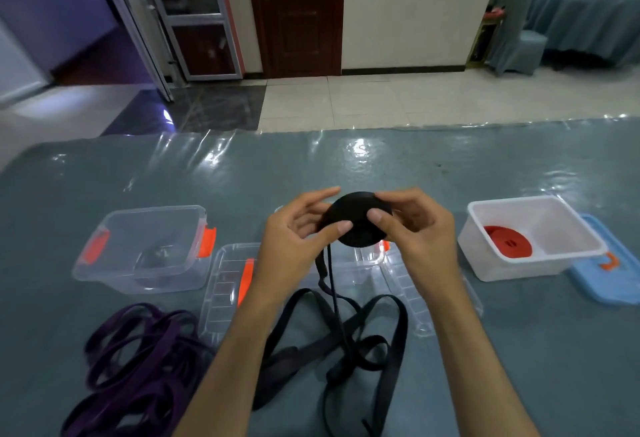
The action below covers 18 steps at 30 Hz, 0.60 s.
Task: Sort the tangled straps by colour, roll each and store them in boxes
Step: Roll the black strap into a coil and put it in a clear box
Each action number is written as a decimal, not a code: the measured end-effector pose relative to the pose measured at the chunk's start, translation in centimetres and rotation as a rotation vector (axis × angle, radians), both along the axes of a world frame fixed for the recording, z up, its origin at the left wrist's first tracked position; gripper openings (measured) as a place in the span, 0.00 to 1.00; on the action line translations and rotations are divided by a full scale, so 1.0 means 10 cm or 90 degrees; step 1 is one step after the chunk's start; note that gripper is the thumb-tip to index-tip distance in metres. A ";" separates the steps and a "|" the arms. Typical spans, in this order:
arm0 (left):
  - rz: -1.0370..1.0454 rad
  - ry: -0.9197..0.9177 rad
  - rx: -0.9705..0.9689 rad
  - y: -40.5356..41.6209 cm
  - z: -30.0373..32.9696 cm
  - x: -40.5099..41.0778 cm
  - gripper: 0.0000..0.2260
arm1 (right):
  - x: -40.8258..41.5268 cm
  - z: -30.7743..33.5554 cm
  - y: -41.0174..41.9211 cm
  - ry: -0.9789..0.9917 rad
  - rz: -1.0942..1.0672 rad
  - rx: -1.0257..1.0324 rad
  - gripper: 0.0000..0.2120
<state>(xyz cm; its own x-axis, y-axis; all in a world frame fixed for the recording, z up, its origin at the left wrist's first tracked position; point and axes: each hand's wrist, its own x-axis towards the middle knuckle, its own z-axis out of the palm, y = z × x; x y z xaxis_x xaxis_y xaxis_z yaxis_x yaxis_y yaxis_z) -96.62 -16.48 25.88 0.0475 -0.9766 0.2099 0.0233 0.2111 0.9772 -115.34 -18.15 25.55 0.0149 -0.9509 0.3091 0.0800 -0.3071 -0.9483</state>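
Both hands hold a partly rolled black strap roll [358,220] above the table. My left hand [298,242] pinches its left edge and my right hand [412,225] grips its right side. The unrolled black strap [367,336] hangs down from the roll and lies in loose loops between my forearms. A purple strap [138,360] lies tangled at the near left. A rolled red strap [507,241] sits inside the white box [485,263] at the right. A clear box [145,277] with orange latches stands at the left, holding nothing.
A second clear box [367,261] stands behind my hands, mostly hidden. Two clear lids [225,291] lie flat beside it, left and right. A blue lid [606,284] lies under the white box's right side. The table [346,159] has a glossy grey-blue cover.
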 end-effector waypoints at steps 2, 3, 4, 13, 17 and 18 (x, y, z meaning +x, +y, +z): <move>0.032 -0.004 -0.013 -0.01 -0.01 -0.01 0.21 | -0.04 0.00 -0.03 -0.006 0.028 0.032 0.10; 0.039 -0.006 -0.023 -0.01 -0.02 -0.03 0.21 | -0.07 0.01 -0.04 0.008 0.051 0.043 0.12; 0.044 0.001 -0.033 -0.01 -0.03 -0.06 0.20 | -0.09 0.02 -0.07 0.019 0.070 0.047 0.14; 0.064 0.022 -0.053 -0.09 -0.04 -0.06 0.15 | -0.13 0.07 -0.14 0.022 0.070 0.028 0.14; 0.046 0.031 -0.079 -0.15 -0.03 -0.06 0.12 | -0.13 0.07 -0.16 -0.007 0.035 -0.004 0.15; 0.031 0.040 -0.066 -0.16 -0.04 -0.04 0.12 | -0.13 0.07 -0.15 -0.011 0.018 -0.016 0.14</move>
